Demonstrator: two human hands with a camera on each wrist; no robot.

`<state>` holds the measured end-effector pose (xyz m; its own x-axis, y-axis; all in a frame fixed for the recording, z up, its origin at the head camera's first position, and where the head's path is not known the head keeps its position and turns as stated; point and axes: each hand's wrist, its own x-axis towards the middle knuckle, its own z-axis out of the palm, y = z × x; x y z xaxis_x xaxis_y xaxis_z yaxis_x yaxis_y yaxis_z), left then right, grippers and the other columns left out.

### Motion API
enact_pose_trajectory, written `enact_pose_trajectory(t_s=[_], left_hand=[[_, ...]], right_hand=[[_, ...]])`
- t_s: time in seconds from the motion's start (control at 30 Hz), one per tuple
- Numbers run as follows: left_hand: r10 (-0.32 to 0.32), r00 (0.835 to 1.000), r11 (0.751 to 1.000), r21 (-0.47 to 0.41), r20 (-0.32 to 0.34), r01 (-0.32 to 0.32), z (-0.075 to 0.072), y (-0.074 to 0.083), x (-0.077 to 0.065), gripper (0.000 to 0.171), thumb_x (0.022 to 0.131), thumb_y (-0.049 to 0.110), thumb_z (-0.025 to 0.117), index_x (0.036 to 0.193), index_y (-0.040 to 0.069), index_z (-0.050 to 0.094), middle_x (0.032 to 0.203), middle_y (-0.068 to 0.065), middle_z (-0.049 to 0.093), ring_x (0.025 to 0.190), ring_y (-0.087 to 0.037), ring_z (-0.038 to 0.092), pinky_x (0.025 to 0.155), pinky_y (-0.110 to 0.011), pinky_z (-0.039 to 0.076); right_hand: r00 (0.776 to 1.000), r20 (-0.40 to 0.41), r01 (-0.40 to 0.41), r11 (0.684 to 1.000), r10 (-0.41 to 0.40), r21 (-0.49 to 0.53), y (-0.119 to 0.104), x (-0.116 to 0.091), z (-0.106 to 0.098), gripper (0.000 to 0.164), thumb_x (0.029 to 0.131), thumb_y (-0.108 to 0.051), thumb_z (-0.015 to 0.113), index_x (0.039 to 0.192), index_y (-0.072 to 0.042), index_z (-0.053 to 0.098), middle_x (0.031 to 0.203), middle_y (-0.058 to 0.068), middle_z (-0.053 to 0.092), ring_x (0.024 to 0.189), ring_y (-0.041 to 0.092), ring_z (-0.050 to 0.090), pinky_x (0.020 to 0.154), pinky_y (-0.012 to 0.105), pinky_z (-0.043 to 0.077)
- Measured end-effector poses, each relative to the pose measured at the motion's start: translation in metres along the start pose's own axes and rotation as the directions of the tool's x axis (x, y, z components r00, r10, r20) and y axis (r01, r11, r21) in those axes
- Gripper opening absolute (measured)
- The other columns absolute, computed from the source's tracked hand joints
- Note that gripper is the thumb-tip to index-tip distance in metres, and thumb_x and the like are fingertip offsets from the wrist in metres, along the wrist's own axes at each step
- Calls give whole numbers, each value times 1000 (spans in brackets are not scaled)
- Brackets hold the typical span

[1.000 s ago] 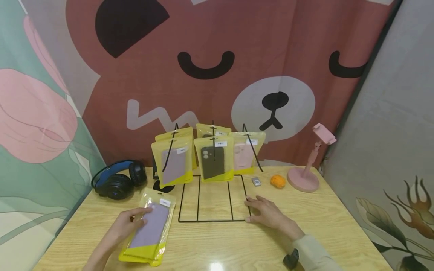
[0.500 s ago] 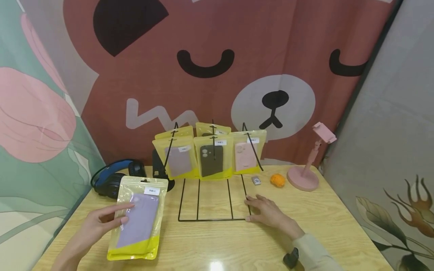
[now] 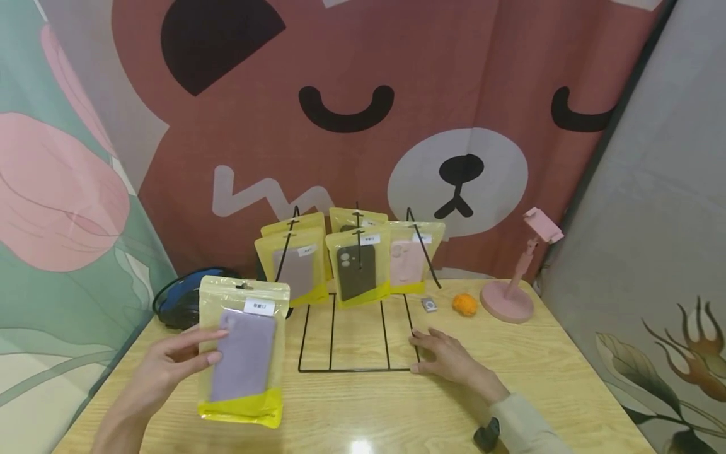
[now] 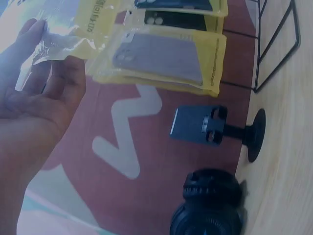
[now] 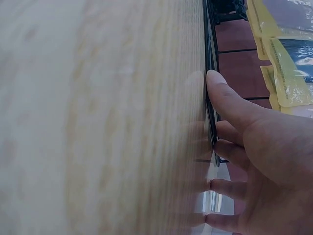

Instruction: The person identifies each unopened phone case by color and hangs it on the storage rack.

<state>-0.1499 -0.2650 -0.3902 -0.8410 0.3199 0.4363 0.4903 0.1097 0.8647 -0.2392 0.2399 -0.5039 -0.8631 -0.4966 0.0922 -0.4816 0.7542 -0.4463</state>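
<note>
My left hand (image 3: 155, 372) pinches a yellow-and-clear pouch (image 3: 244, 410) at its left edge, thumb and finger across the front. Inside the pouch shows a purple phone case (image 3: 244, 356), with a white label above it. It is held upright over the table's left part. In the left wrist view, fingers and thumb hold the pouch's clear side. My right hand (image 3: 450, 359) rests at the right side of a black wire rack's base (image 3: 357, 370). Its thumb (image 5: 220, 88) and fingertips touch the base wire, fingers fairly straight. Several similar pouches (image 3: 357, 274) hang on the rack's sloping hooks.
Behind the held pouch are black-and-blue headphones (image 3: 178, 309) and a black phone stand (image 4: 198, 125). Right of the rack lie a small silver device (image 3: 429, 304) and an orange lump (image 3: 465, 304), near a pink phone stand (image 3: 507, 306). Printed curtains close off the back.
My left hand has lifted the pouch from the table and raised it upright, now in front of the headphones. The front left hanging pouch swung slightly. My right hand stays put.
</note>
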Motion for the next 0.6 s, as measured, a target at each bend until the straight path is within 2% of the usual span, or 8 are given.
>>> enact_pose_trajectory(t_s=[0.2, 0.37, 0.53, 0.6], left_hand=[[-25, 999, 999, 31, 48, 23, 10, 1, 8, 35, 88, -8, 62, 123, -4, 63, 113, 3, 66, 90, -13, 59, 74, -24, 53], [-11, 997, 999, 34, 72, 9, 12, -3, 9, 35, 88, -9, 61, 122, -3, 63, 114, 4, 66, 93, -10, 59, 74, -24, 53], [-6, 997, 999, 48, 72, 2, 13, -5, 11, 37, 87, -11, 61, 123, -3, 63, 112, 1, 66, 90, -9, 58, 73, -25, 53], [-24, 998, 998, 52, 65, 21, 14, -5, 13, 37, 87, -10, 62, 123, -2, 63, 111, 1, 66, 89, -8, 58, 72, -25, 53]], right_hand=[[1000, 5, 5, 1000, -5, -5, -1, 0, 0, 67, 84, -46, 69, 136, -7, 55, 146, 16, 43, 133, 53, 31, 97, 76, 25], [1000, 11, -2, 1000, 2, -7, -1, 0, 0, 67, 84, -46, 69, 136, -8, 55, 147, 16, 43, 134, 52, 31, 97, 75, 24], [1000, 1, 3, 1000, -3, -22, 0, 0, 0, 66, 84, -46, 69, 136, -7, 55, 146, 17, 44, 133, 52, 32, 97, 74, 26], [1000, 1, 6, 1000, -6, -19, 0, -1, 0, 66, 84, -46, 69, 136, -7, 55, 146, 17, 44, 133, 52, 31, 97, 74, 26]])
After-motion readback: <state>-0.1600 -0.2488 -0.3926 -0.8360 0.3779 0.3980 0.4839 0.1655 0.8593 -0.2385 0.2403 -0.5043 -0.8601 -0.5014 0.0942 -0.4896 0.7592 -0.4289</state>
